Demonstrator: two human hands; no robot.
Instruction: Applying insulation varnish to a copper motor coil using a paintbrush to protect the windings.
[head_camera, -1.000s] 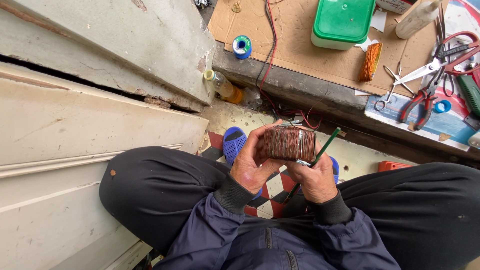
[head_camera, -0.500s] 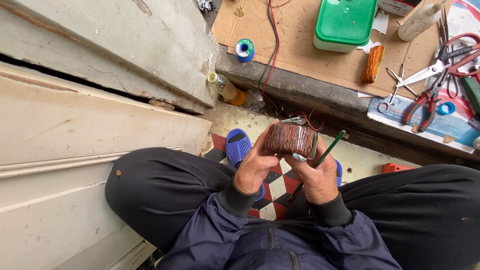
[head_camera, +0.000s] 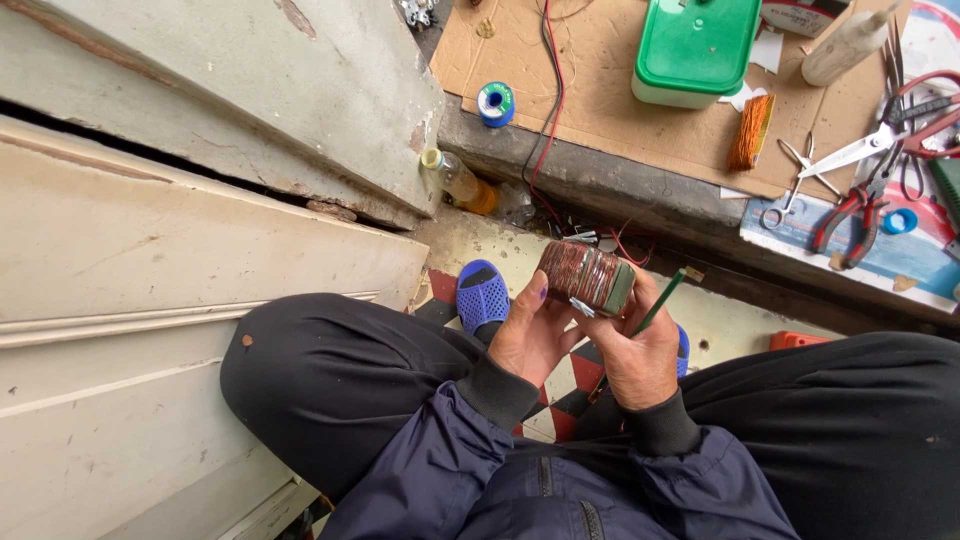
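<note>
At the bottom of the frame are the person's dark blue jacket (head_camera: 560, 490) and black trousers (head_camera: 340, 380), with the knees spread to both sides. Just above the jacket, in the lower middle, the left hand (head_camera: 530, 335) and the right hand (head_camera: 640, 355) are raised together. Both hands grip a copper wire coil (head_camera: 585, 275), which sits a little right of the centre of the frame. The left fingers are closed around its left end and underside, and the thumb rests on the side. The right fingers are closed under its right end, and they also hold a thin green stick (head_camera: 660, 300) that points to the upper right.

Under the hands there is a floor of red, black and white tiles (head_camera: 575, 385), and a blue sandal (head_camera: 483, 293) shows left of the coil.

The left half of the frame is filled by pale wooden boards (head_camera: 180, 230). A small bottle with orange liquid (head_camera: 458, 180) lies at their edge.

Farther up, on a stone step, is a sheet of cardboard (head_camera: 610, 90). On it stand a blue spool (head_camera: 495, 103), a green lidded box (head_camera: 697, 45) and an orange wire bundle (head_camera: 750, 132). At the upper right are scissors (head_camera: 845, 152) and red pliers (head_camera: 850, 212).
</note>
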